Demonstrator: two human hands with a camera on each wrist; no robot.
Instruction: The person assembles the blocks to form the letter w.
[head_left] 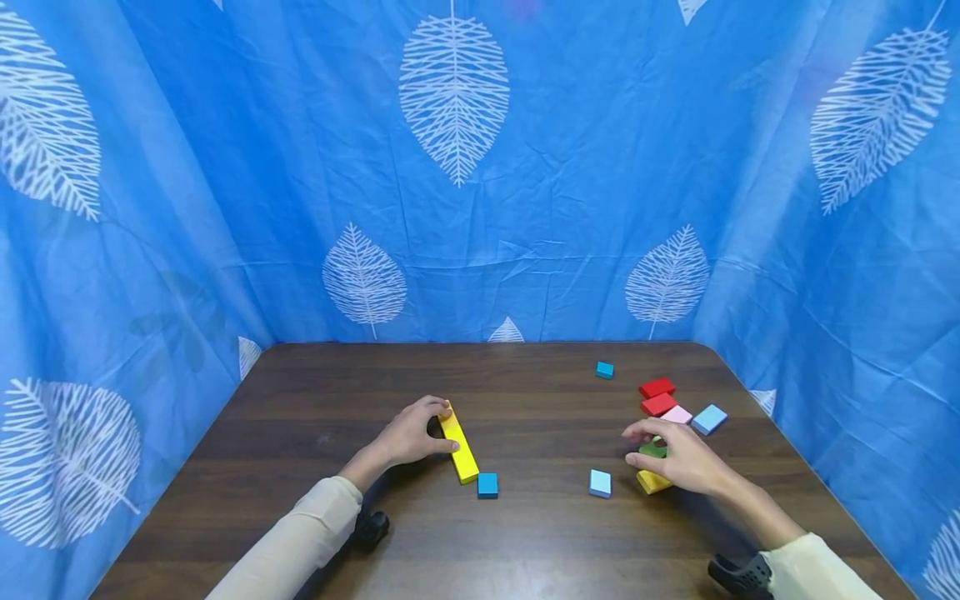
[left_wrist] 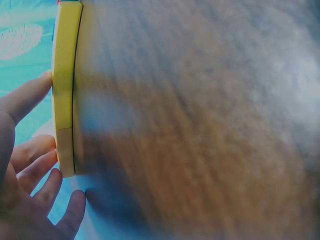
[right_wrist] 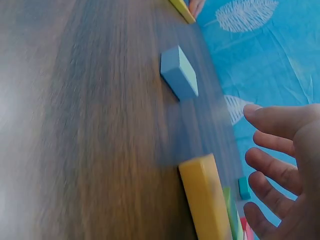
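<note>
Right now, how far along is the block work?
Early. Done: little that shows. In hand: the left hand holds the long yellow block with a blue block at its near end; the right hand hovers open over the green block and yellow block. Left: red blocks, pink block and light-blue blocks lie scattered.

Blue cloth [head_left: 570,167] with white leaves, dark brown table [head_left: 540,533], yellow bar [head_left: 458,444], red blocks [head_left: 657,396].

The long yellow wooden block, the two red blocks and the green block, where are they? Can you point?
long yellow wooden block [head_left: 459,446], head view, middle of its top face.
two red blocks [head_left: 657,397], head view, where the pair meet.
green block [head_left: 651,451], head view, the part showing beneath the right hand's fingers.
</note>
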